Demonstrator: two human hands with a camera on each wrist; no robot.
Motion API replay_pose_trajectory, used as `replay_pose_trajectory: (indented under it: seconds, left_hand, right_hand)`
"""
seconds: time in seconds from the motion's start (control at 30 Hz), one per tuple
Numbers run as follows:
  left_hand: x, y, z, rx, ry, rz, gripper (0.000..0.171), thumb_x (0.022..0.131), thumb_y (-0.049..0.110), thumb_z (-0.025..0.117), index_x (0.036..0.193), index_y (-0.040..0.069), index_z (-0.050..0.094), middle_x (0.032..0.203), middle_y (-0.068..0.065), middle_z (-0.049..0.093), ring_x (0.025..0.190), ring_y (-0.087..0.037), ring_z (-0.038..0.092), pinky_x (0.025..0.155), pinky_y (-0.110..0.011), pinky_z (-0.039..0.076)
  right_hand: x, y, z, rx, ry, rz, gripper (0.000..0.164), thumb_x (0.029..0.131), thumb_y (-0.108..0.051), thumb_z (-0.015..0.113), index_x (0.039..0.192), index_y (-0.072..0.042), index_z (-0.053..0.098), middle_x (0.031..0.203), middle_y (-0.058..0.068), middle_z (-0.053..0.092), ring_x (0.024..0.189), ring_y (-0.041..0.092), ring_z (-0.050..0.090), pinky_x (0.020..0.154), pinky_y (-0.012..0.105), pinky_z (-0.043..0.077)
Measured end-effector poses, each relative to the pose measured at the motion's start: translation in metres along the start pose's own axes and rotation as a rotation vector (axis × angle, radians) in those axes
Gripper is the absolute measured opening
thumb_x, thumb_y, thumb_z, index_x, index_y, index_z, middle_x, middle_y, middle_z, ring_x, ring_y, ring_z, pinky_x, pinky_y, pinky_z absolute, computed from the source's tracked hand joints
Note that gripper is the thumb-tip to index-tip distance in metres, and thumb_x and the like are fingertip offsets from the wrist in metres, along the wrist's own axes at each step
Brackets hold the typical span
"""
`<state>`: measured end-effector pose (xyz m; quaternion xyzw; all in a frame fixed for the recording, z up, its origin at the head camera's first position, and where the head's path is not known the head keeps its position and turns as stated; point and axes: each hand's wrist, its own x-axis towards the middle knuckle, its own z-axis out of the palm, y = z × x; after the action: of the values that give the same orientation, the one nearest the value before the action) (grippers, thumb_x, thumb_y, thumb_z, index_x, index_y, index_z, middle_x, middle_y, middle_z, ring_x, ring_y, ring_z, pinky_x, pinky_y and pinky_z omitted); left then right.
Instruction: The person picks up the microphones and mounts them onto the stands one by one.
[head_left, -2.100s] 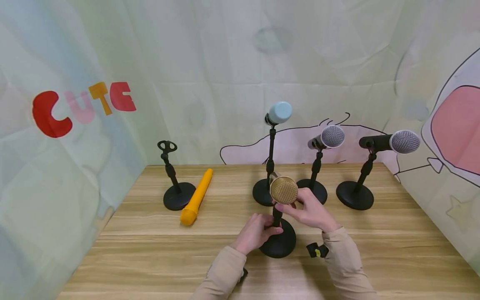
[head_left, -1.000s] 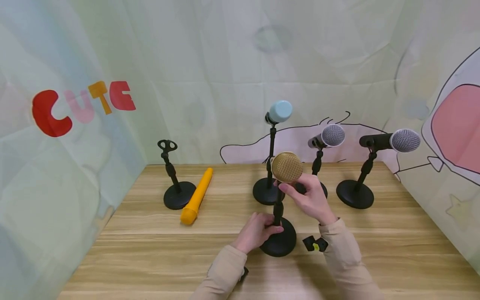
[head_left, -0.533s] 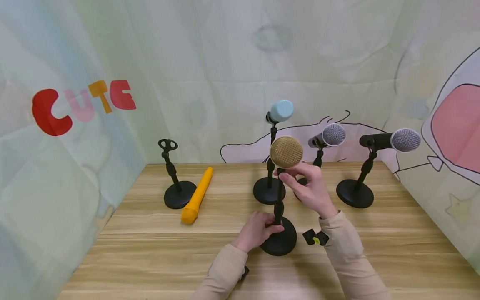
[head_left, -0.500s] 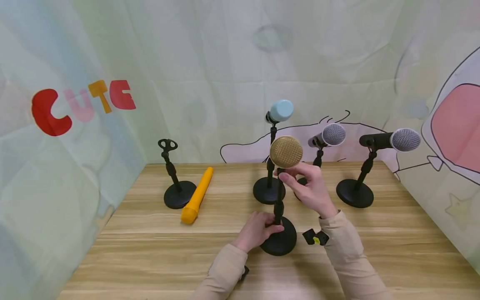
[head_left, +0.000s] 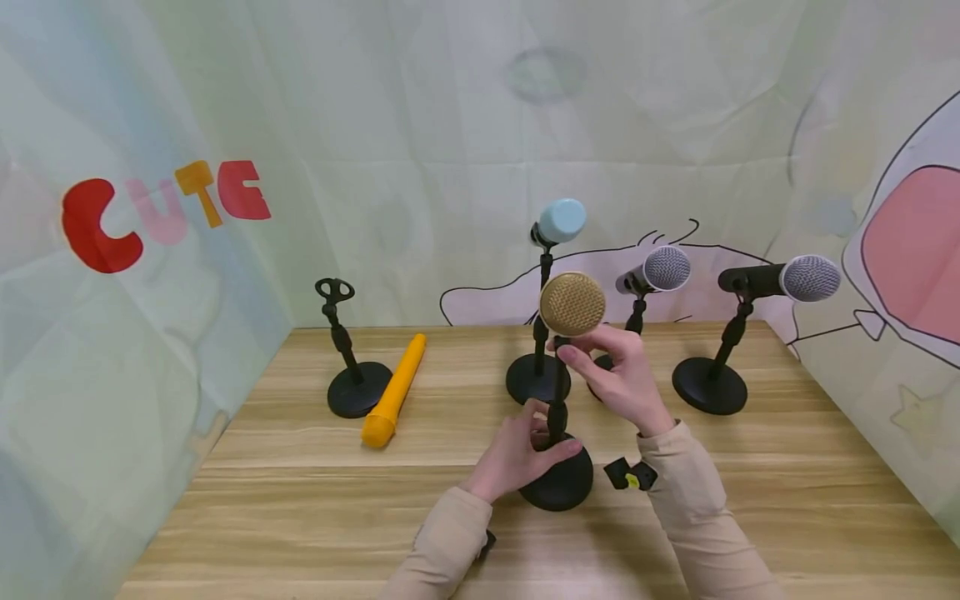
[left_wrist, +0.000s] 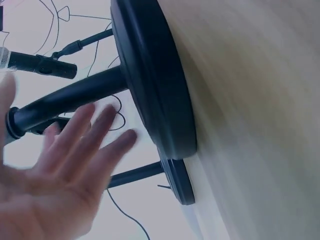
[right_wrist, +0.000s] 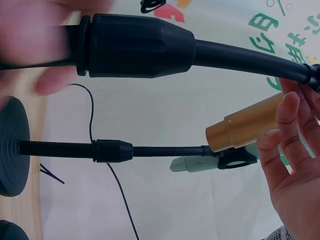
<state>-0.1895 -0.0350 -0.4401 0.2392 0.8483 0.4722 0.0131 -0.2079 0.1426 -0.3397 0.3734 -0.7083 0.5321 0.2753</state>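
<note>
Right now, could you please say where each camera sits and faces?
Head: on the head, facing forward and down at the gold microphone; left hand, right hand, sleeves show.
Left wrist: on that wrist, facing the stand base; left hand shows.
Right wrist: on that wrist, facing the stand pole; both hands show.
Head and right wrist share the gold microphone.

Through my head camera I see an orange microphone (head_left: 394, 390) lying on the tabletop (head_left: 285, 517) beside a black stand (head_left: 348, 393). Farther right, a light-blue microphone (head_left: 562, 221), a silver-headed microphone (head_left: 663, 268) and a black-bodied microphone (head_left: 780, 280) sit on stands (head_left: 709, 388) before a backdrop (head_left: 420, 125) lettered CUTE.
</note>
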Motion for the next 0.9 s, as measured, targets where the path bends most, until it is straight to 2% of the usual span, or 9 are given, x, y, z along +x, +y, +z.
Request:
replay_pose_trajectory:
  seconds: [0.17,0.23,0.33,0.4,0.57,0.7,0.8,0.9]
  left_hand:
    - [-0.001,0.006,0.001,-0.14,0.14,0.076,0.042,0.091,0.033,0.076,0.115,0.007,0.051,0.115,-0.019,0.07,0.102,-0.03,0.074,0.09,-0.042,0.06]
    - [-0.001,0.009,0.002,-0.154,0.179,0.109,0.037,0.091,0.027,0.076,0.11,0.007,0.052,0.112,-0.018,0.071,0.098,-0.03,0.074,0.088,-0.042,0.06]
    - [-0.002,0.012,0.001,-0.156,0.198,0.134,0.032,0.091,0.022,0.076,0.109,0.006,0.054,0.11,-0.016,0.073,0.094,-0.028,0.075,0.085,-0.038,0.061]
    - [-0.001,0.012,0.0,-0.162,0.186,0.15,0.03,0.091,0.019,0.076,0.109,0.005,0.056,0.111,-0.017,0.072,0.094,-0.029,0.075,0.084,-0.037,0.061]
    - [0.001,0.004,-0.007,-0.148,0.066,0.233,0.026,0.097,0.013,0.066,0.121,0.002,0.061,0.114,-0.019,0.067,0.099,-0.032,0.074,0.087,-0.037,0.06]
    - [0.001,0.001,-0.01,-0.137,-0.019,0.297,0.033,0.104,0.012,0.055,0.135,0.003,0.057,0.124,-0.019,0.063,0.104,-0.032,0.07,0.091,-0.033,0.059]
    - [0.001,0.002,-0.01,-0.167,-0.035,0.261,0.039,0.104,0.015,0.056,0.14,0.003,0.051,0.127,-0.019,0.064,0.106,-0.031,0.069,0.093,-0.034,0.058]
    - [0.001,0.005,-0.008,-0.2,-0.016,0.192,0.044,0.1,0.019,0.064,0.136,0.002,0.047,0.118,-0.019,0.07,0.105,-0.03,0.071,0.092,-0.035,0.059]
  right_hand:
    - [0.0,0.0,0.0,0.014,0.006,-0.007,0.016,0.094,-0.004,0.068,0.107,0.005,0.07,0.093,0.019,0.075,0.076,0.002,0.064,0.069,0.018,0.048]
    - [-0.001,0.0,0.0,0.019,0.008,-0.007,0.016,0.094,-0.005,0.069,0.107,0.004,0.071,0.095,0.011,0.077,0.076,0.002,0.065,0.069,0.018,0.049]
    - [0.0,0.0,0.0,0.022,0.009,-0.006,0.015,0.094,-0.003,0.068,0.106,0.004,0.071,0.098,-0.006,0.078,0.078,0.002,0.066,0.07,0.018,0.05]
    - [0.0,0.0,0.0,0.021,0.009,-0.003,0.014,0.094,-0.003,0.068,0.106,0.005,0.071,0.099,-0.007,0.077,0.079,0.001,0.067,0.072,0.018,0.051]
    - [0.0,0.001,-0.001,0.013,0.002,0.003,0.015,0.094,-0.002,0.068,0.104,0.007,0.07,0.094,0.021,0.075,0.083,0.0,0.068,0.075,0.018,0.052]
    - [0.0,0.001,-0.001,0.017,-0.003,0.007,0.015,0.094,-0.002,0.067,0.105,0.009,0.069,0.094,0.024,0.074,0.084,0.001,0.069,0.078,0.018,0.052]
    - [-0.001,0.0,-0.002,0.015,-0.002,0.014,0.015,0.093,0.0,0.067,0.105,0.009,0.069,0.095,0.024,0.073,0.087,0.0,0.069,0.079,0.018,0.053]
    - [-0.001,-0.001,-0.002,0.006,0.0,0.019,0.014,0.092,0.003,0.067,0.105,0.007,0.07,0.094,0.024,0.073,0.088,-0.002,0.069,0.078,0.017,0.053]
